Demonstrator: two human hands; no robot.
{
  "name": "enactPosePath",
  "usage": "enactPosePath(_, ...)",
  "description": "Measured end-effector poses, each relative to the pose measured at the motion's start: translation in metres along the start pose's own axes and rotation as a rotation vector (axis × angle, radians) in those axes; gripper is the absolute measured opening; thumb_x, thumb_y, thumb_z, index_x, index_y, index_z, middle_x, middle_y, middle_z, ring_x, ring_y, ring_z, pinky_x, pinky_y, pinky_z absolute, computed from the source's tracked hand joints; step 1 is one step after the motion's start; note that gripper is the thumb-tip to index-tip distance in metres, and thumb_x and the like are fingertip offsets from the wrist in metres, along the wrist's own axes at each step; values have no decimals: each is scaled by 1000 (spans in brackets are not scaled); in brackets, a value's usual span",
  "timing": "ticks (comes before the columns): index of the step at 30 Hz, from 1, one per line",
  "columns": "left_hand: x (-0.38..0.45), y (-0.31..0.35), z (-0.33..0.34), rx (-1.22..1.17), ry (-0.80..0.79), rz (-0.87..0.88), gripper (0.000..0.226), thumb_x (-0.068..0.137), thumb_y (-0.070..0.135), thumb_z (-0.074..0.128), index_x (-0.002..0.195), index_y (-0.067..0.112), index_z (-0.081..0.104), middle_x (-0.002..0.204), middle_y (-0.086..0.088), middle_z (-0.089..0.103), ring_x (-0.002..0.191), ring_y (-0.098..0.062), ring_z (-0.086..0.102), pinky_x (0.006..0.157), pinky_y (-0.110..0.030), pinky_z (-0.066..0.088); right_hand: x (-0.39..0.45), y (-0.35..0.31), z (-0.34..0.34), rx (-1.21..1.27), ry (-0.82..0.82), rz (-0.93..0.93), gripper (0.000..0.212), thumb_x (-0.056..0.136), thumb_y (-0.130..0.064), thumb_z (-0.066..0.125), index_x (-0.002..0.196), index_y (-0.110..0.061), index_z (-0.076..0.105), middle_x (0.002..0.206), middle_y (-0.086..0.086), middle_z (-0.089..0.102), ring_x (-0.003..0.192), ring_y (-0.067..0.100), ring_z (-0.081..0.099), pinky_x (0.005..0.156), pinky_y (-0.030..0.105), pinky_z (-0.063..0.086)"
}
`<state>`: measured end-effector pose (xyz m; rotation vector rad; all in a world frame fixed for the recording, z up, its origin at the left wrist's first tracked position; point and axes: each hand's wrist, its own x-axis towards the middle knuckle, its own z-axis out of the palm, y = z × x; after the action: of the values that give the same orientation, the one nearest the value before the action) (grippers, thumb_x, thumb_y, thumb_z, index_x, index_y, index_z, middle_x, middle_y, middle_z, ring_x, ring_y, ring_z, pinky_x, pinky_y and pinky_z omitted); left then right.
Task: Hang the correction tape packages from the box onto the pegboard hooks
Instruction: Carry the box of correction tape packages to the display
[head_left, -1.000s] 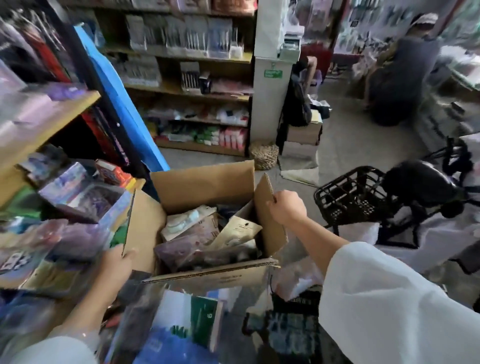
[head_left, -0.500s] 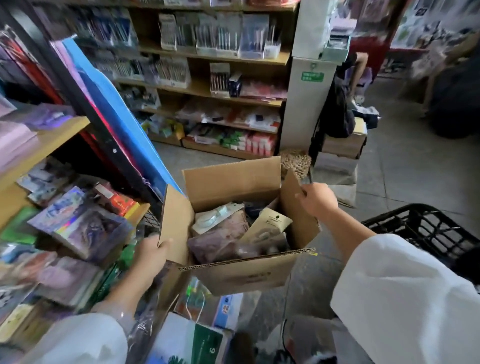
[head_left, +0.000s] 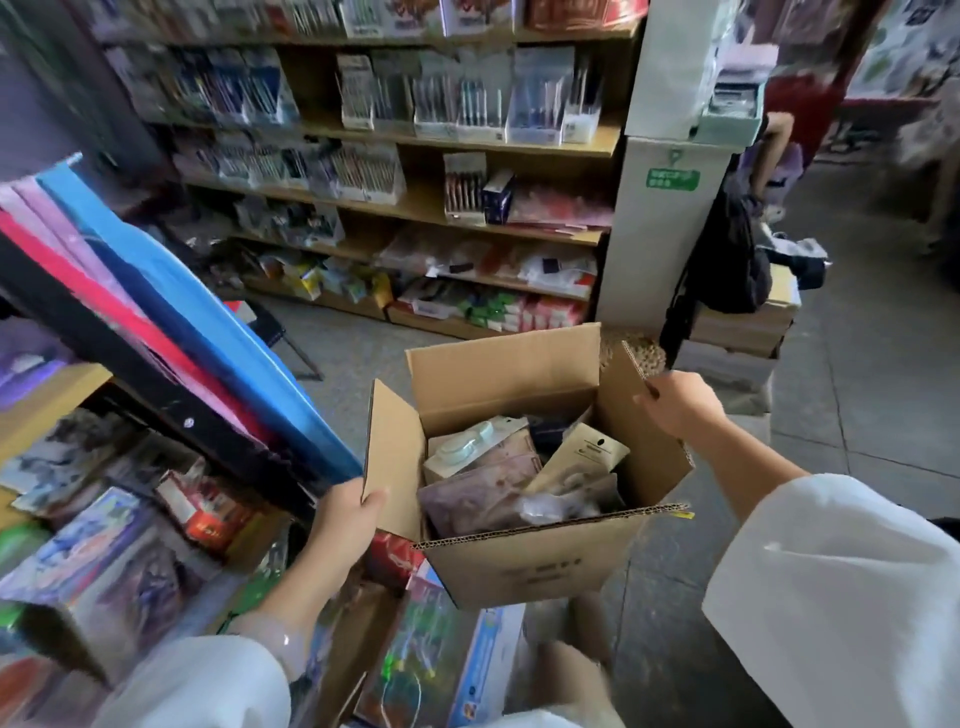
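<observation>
An open cardboard box (head_left: 524, 556), flaps raised, is shown held above the shop floor; carded packages (head_left: 519, 480) are piled loosely inside it, a tan one (head_left: 582, 460) leaning upright at the right. The left flap is gripped by the left hand (head_left: 345, 512), thumb laid on its inner face. The right flap's top edge is pinched by the right hand (head_left: 678, 402), arm extended in a white sleeve (head_left: 841, 592).
</observation>
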<state>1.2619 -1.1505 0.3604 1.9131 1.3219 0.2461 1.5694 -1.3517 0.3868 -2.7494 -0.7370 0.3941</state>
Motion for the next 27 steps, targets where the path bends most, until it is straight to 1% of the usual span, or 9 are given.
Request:
enactPosePath(3, 39, 13, 10, 45, -3, -45, 24, 90, 16, 58, 72, -2, 56, 79, -25, 63, 70, -27, 50, 64, -33, 35, 57, -6, -2, 11, -42, -21, 36, 90, -28, 52, 59, -15, 40, 82, 12, 55, 76, 27, 52, 61, 28, 37)
enactPosePath(7, 102, 49, 38, 96, 34, -98, 26, 90, 20, 58, 74, -1, 58, 80, -24, 62, 77, -32, 56, 68, -36, 40, 147, -11, -4, 8, -114, -60, 35, 91, -27, 51, 58, -18, 42, 79, 8, 56, 73, 24, 52, 55, 25, 34)
enactPosePath(9, 140, 64, 53, 61, 27, -146, 27, 90, 16, 58, 69, 1, 55, 81, -32, 60, 80, -39, 58, 71, -41, 43, 193, -15, -10, 4, -137, -84, 32, 91, -25, 50, 61, -16, 45, 79, 7, 56, 70, 24, 51, 50, 25, 30)
enactPosePath(11, 180, 73, 66, 41, 31, -204, 28, 89, 13, 60, 64, 3, 53, 80, -35, 60, 82, -45, 60, 76, -48, 46, 238, -20, -20, -8, -160, -107, 25, 91, -26, 50, 70, -12, 52, 81, 7, 58, 71, 23, 50, 55, 25, 32)
enactPosePath(14, 226, 95, 76, 21, 68, -248, 19, 88, 16, 61, 86, -2, 68, 88, -26, 69, 88, -39, 65, 80, -45, 50, 306, -38, -33, 8, -162, -138, 25, 90, -28, 51, 85, -6, 63, 92, 15, 66, 76, 29, 55, 63, 27, 38)
enactPosePath(18, 262, 125, 73, -65, 151, -301, 24, 88, 15, 62, 91, -9, 68, 87, -30, 68, 87, -40, 64, 77, -44, 48, 374, -86, -46, -41, -162, -252, 26, 93, -25, 49, 72, -13, 55, 87, 14, 61, 76, 28, 54, 63, 28, 36)
enactPosePath(22, 298, 134, 59, -182, 252, -351, 53, 79, 37, 51, 91, -12, 66, 87, -34, 64, 87, -44, 62, 81, -49, 48, 438, -145, -42, -60, -176, -387, 22, 93, -22, 50, 72, -15, 54, 81, 10, 56, 71, 22, 50, 62, 27, 35)
enactPosePath(25, 331, 136, 41, -241, 286, -416, 37, 90, 27, 55, 99, -8, 64, 98, -27, 66, 95, -38, 61, 88, -46, 47, 487, -197, -24, -68, -216, -455, 17, 92, -24, 52, 87, -10, 61, 88, 12, 62, 73, 23, 55, 62, 28, 40)
enactPosePath(27, 358, 127, 29, -319, 298, -464, 31, 92, 20, 55, 102, -8, 63, 102, -27, 65, 99, -41, 61, 93, -51, 46, 518, -238, -12, -71, -236, -512, 22, 90, -25, 54, 99, -8, 65, 95, 12, 65, 78, 24, 60, 64, 28, 43)
